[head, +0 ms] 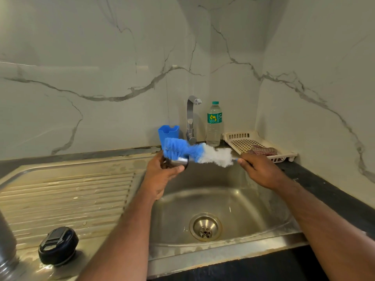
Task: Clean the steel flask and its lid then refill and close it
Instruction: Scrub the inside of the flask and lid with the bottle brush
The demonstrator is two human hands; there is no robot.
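Above the sink basin (223, 201), my left hand (162, 175) grips a small steel cup-shaped lid (179, 161), mostly hidden by my fingers. My right hand (261, 171) holds the thin handle of a bottle brush (194, 152) with blue and white bristles. The blue bristle end lies across the top of the steel lid. A black flask stopper (58, 245) sits on the drainboard at the lower left. Part of the steel flask body (7, 250) shows at the far left edge.
The tap (191, 118) stands behind the basin with no water running. A blue holder (168, 132) and a plastic water bottle (214, 124) flank it. A white drying rack (243, 138) with a cloth (262, 150) sits on the dark counter at the right.
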